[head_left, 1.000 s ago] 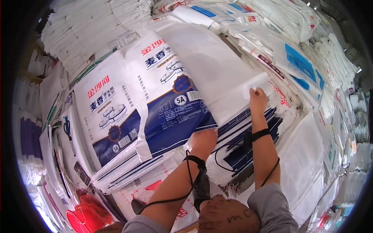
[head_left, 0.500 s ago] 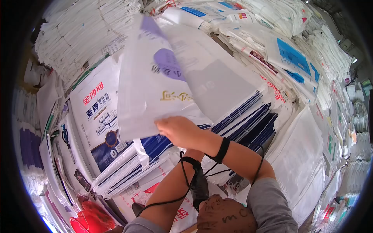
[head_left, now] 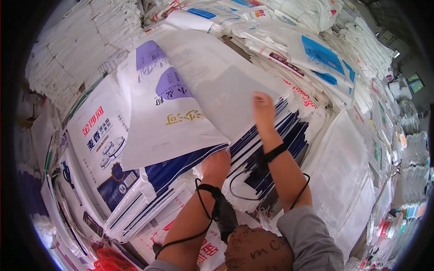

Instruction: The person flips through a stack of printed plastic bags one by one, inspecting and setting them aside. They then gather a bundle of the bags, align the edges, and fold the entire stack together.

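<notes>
A white woven sack (head_left: 149,131) with purple print and gold lettering lies folded over a stack of flat sacks in front of me. My left hand (head_left: 218,161) reaches under its near blue edge, and the fingers are hidden beneath it. My right hand (head_left: 264,110) is raised to the right of that sack, over the stack's bare white sheet (head_left: 230,86). Its fingers look curled in, with nothing visible in them. To the left, a white sack with red lettering (head_left: 101,144) and a dark blue bottom lies on the pile. Blue-edged sacks (head_left: 280,153) fan out below my right hand.
Bundled white sacks (head_left: 86,40) are piled high at the back left. More sacks with blue print (head_left: 321,56) lie at the back right. A smooth white sheet (head_left: 339,180) covers the right side. Blue-handled scissors (head_left: 68,176) lie at the left. Black cords hang from both wrists.
My right hand has let go of the purple-printed sack and moved right and up. That sack has settled lower and to the left. My left hand stays under its near edge.
</notes>
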`<state>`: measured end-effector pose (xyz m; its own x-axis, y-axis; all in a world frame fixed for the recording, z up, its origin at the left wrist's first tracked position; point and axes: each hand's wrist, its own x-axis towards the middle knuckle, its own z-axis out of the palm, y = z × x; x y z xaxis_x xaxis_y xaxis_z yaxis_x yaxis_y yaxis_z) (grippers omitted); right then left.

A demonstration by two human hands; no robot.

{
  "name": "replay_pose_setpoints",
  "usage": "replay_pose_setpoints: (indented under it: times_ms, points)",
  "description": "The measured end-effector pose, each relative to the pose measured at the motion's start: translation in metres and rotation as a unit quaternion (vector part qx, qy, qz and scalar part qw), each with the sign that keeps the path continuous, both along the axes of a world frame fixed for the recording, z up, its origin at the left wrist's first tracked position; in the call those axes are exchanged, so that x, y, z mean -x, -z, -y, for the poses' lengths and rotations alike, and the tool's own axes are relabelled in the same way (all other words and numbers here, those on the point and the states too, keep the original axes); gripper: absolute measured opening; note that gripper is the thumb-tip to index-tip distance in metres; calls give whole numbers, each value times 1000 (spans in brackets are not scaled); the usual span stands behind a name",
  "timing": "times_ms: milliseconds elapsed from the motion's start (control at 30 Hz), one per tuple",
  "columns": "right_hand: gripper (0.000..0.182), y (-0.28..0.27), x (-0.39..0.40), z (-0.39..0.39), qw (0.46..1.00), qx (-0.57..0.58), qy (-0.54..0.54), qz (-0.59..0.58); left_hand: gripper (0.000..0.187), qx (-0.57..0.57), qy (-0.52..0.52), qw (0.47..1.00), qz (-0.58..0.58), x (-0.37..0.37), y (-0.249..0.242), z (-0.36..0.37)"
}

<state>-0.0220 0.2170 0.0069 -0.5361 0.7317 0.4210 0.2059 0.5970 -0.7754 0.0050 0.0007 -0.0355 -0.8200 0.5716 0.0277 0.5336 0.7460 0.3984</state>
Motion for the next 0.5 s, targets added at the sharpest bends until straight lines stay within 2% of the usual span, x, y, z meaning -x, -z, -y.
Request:
replay_pose_setpoints:
  times_ms: [33,100,133,200,300,333,367,500]
  points:
    - [26,26,-7,-41,993,-10,113,28,35,-7,6,1000,18,0,-3,0]
    - [40,55,-31,-90,980,53,186,49,36,-10,3,999,33,-1,-7,-1]
    - [54,55,-37,-98,975,85,192,72,36,-11,-3,999,47,-1,-8,0]
    - [63,59,-39,-104,969,87,190,129,37,-6,-11,1000,25,0,-5,0]
    - [62,62,-30,-104,965,154,183,105,37,-5,-11,1000,13,-1,-1,1]
    - [61,52,-30,-96,965,129,199,108,38,-9,-10,1000,22,-1,-6,0]
    - [60,43,-29,-88,964,104,216,112,38,-3,-13,997,81,0,-12,0]
    - [57,51,-24,-87,963,68,240,101,38,4,-11,997,77,1,-18,2]
